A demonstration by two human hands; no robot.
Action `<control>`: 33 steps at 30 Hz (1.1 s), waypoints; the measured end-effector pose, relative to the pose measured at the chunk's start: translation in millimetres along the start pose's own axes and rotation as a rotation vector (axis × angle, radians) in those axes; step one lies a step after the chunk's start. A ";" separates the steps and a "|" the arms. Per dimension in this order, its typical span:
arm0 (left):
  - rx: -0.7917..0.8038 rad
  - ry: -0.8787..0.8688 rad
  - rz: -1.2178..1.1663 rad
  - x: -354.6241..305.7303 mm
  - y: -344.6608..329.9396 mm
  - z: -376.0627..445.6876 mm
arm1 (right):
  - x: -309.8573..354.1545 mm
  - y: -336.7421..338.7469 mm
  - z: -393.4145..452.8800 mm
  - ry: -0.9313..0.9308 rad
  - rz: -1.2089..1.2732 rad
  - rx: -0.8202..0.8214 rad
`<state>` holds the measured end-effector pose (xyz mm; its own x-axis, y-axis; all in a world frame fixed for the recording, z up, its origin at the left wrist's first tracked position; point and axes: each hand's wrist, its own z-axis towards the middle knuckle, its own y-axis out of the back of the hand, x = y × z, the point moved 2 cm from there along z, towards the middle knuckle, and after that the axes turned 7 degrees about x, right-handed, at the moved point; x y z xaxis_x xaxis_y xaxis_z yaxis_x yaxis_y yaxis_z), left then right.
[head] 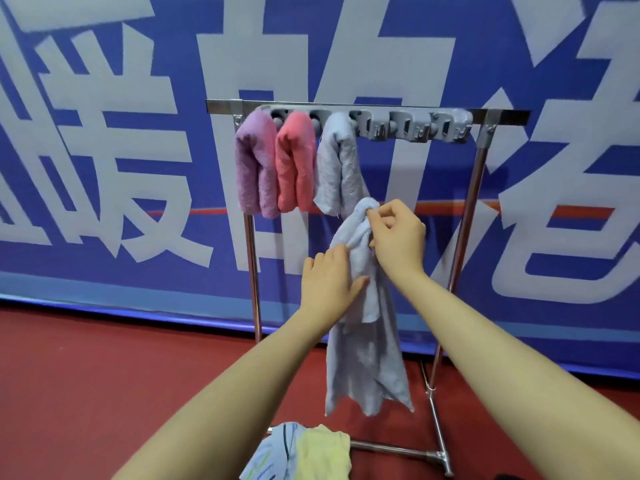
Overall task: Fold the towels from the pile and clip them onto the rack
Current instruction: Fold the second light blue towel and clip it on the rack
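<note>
A right hand [398,237] is pinching a hanging pale blue terry towel [367,344] while the flat, open left hand [327,285] is pressing it beside a steel rack [464,216].

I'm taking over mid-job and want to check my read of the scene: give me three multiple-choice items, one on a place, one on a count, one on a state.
1. Where does the pile of unfolded towels lie?
A. on the floor by the rack's base
B. draped over the rack's top bar
C. on a table

2. How many towels hang clipped on the rack?
A. one
B. three
C. five

3. What is the right hand doing?
A. hanging idle
B. pressing a clip
C. pinching the top of the light blue towel

Answers:
1 A, the pile sits on the red floor near the rack.
2 B, a purple towel, a pink towel and a grey towel hang side by side.
3 C, the right hand bunches the light blue towel while the left hand touches it lower down.
</note>
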<state>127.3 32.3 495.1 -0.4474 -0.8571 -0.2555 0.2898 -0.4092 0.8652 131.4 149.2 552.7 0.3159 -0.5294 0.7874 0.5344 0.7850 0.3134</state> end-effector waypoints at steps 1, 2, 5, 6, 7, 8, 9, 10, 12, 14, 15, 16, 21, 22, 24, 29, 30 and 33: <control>0.002 0.029 -0.027 -1.5 2.1 3.0 | 0.1 2.1 1.4 0.002 0.002 -0.009; 0.007 0.053 -0.058 -1.3 3.5 5.3 | 0.3 4.6 2.7 0.006 0.006 -0.021; 0.010 0.111 -0.153 5.4 7.7 11.2 | -3.7 10.3 7.4 0.001 -0.005 -0.031; -0.005 0.123 -0.194 8.0 11.1 12.8 | -6.1 12.0 8.6 -0.002 -0.012 -0.032; -0.022 0.142 -0.254 10.5 15.7 15.1 | -8.4 13.3 9.1 -0.006 -0.026 -0.035; -0.047 0.160 -0.347 12.1 21.6 18.0 | -12.0 14.0 9.4 -0.007 -0.048 -0.039; -0.080 0.174 -0.453 13.3 28.0 22.0 | -14.4 14.4 9.3 -0.016 -0.078 -0.041; -0.113 0.173 -0.550 14.2 34.2 26.8 | -17.6 14.3 9.2 -0.028 -0.109 -0.040; -0.131 0.140 -0.652 13.8 45.5 36.9 | -24.2 11.7 8.1 -0.065 -0.132 -0.026; -0.093 0.103 -0.690 12.8 52.1 46.1 | -33.6 8.0 5.6 -0.103 -0.100 0.008; -0.076 0.089 -0.706 13.0 53.6 49.8 | -38.6 5.6 3.1 -0.111 -0.077 0.044; -0.067 0.079 -0.722 13.4 55.1 52.7 | -43.3 2.7 -0.1 -0.106 -0.053 0.087; -0.014 0.055 -0.720 15.6 61.7 56.6 | -52.9 -10.1 -19.9 -0.118 -0.015 0.370; 0.005 0.036 -0.712 15.4 62.3 55.5 | -53.0 -12.6 -23.4 -0.114 -0.066 0.438; 0.003 0.023 -0.717 18.6 63.2 54.0 | -53.8 -19.4 -29.5 -0.117 -0.173 0.555; -0.045 0.062 -0.715 28.8 73.6 54.8 | -51.2 -40.1 -41.5 -0.089 -0.183 0.598; -0.043 0.055 -0.707 29.9 76.3 54.3 | -49.1 -42.3 -40.8 -0.077 -0.143 0.555; -0.095 0.077 -0.628 40.1 79.2 53.2 | -37.7 -44.7 -32.1 -0.108 0.022 0.453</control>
<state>87.3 -17.8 576.4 -0.4957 -0.4637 -0.7343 0.0678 -0.8636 0.4996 120.8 123.8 491.9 0.2269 -0.4935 0.8397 0.1249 0.8698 0.4774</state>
